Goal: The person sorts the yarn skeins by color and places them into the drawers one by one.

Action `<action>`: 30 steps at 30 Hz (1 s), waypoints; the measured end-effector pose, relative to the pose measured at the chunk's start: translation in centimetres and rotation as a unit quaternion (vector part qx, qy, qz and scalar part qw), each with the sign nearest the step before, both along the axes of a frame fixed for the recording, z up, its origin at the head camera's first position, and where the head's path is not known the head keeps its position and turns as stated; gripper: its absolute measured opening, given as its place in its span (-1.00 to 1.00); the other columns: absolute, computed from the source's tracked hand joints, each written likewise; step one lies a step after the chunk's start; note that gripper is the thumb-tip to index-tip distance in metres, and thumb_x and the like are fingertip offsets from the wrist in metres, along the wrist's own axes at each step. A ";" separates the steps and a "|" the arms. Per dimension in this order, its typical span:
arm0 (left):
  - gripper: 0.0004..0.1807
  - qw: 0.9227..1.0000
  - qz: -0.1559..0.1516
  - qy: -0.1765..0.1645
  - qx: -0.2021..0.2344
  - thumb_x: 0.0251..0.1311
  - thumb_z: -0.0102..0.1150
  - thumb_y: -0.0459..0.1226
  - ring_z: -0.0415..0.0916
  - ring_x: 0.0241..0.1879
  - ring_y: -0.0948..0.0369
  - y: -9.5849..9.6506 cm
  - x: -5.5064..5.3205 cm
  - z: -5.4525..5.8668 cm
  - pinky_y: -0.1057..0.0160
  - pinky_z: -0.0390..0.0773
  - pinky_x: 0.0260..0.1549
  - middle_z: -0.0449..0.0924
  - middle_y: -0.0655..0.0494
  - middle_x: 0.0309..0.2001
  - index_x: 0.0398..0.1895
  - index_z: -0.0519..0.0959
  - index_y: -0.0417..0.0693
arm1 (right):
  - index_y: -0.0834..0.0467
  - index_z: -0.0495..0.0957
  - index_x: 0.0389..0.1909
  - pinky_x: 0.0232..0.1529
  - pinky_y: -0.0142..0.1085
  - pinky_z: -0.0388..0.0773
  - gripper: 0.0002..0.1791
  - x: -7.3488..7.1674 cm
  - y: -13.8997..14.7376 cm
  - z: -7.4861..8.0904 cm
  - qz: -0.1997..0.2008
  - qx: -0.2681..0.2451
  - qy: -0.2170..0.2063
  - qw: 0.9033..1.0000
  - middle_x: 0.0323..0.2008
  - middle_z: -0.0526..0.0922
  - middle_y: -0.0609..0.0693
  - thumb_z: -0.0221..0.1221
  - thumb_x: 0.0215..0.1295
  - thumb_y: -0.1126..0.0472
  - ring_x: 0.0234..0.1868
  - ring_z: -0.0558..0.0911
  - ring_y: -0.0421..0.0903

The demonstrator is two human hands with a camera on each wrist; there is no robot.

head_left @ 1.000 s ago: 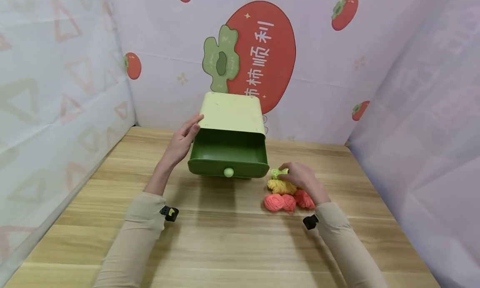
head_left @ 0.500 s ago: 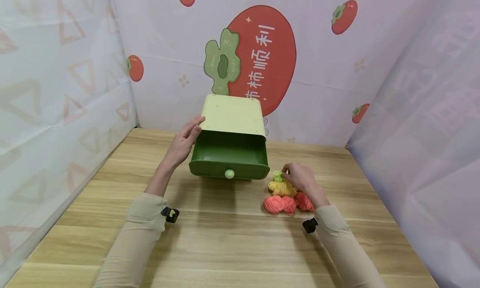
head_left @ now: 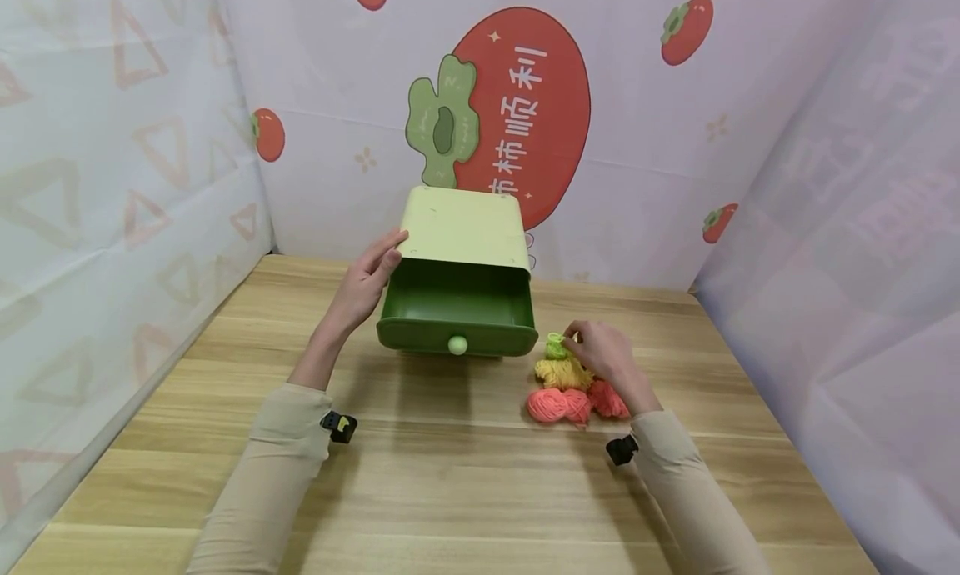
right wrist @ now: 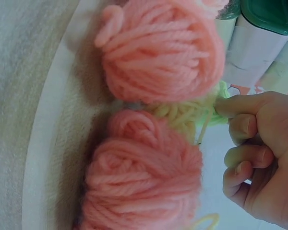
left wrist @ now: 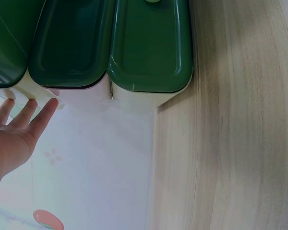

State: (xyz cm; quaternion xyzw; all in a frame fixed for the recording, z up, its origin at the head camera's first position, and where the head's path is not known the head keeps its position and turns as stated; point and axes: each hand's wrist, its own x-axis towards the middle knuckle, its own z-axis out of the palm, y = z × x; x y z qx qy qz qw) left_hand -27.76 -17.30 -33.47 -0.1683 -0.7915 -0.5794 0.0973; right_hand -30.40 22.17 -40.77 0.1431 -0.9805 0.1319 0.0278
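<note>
My left hand rests with its fingers along the left side of a cream drawer cabinet. In the left wrist view, the fingertips of that hand touch the cabinet wall. The top green drawer is pulled out, and its visible inside holds nothing. To the right of it, my right hand pinches a small bright green yarn bundle at its edge. That bundle sits above yellow yarn, partly hidden by the fingers in the right wrist view.
Two coral-pink yarn skeins lie in front of the yellow one, one at left and one at right. More shut green drawers show in the left wrist view. Printed cloth walls enclose the wooden table.
The green yarn bundle has turned from lying sideways to a more upright stance under my right fingers, which have shifted slightly. My left hand and the drawer stay put.
</note>
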 end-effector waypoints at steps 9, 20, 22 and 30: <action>-0.50 1.000 0.001 0.003 -0.004 0.58 -0.18 -0.16 0.06 0.53 -0.05 0.1 0.1 0.0 -0.18 0.31 0.34 -0.01 0.04 0.59 0.52 0.25 0.02 | 0.15 0.70 -0.09 -0.64 -0.35 0.39 -0.74 0.4 0.1 0.5 0.002 -0.011 0.014 1.000 -0.38 0.72 0.04 0.22 0.37 0.08 -0.59 0.53 -0.19; -0.49 1.000 0.004 -0.003 -0.003 0.58 -0.18 -0.14 0.07 0.52 -0.05 0.0 0.1 -0.1 -0.17 0.34 0.31 0.00 0.09 0.59 0.52 0.25 0.03 | 0.13 0.72 -0.14 -0.67 -0.35 0.26 -0.78 0.9 -0.3 1.7 0.007 -0.019 0.052 0.998 -0.54 0.63 -0.03 0.25 0.34 0.09 -0.65 0.43 -0.19; -0.49 1.000 0.003 -0.003 -0.003 0.58 -0.18 -0.14 0.07 0.53 -0.05 0.0 0.1 -0.1 -0.18 0.33 0.32 -0.01 0.07 0.59 0.52 0.25 0.03 | 0.13 0.72 -0.15 -0.67 -0.35 0.26 -0.78 1.0 -0.4 2.0 0.009 -0.022 0.063 0.998 -0.54 0.63 -0.04 0.25 0.34 0.09 -0.66 0.42 -0.19; -0.49 1.000 0.003 0.001 -0.004 0.57 -0.17 -0.15 0.06 0.53 -0.06 0.0 0.1 -0.1 -0.18 0.30 0.35 0.00 0.02 0.59 0.52 0.25 0.02 | 0.10 0.72 -0.19 -0.68 -0.36 0.15 -0.81 1.7 -0.9 3.8 0.024 -0.035 0.106 0.993 -0.66 0.50 -0.08 0.23 0.35 0.10 -0.70 0.31 -0.22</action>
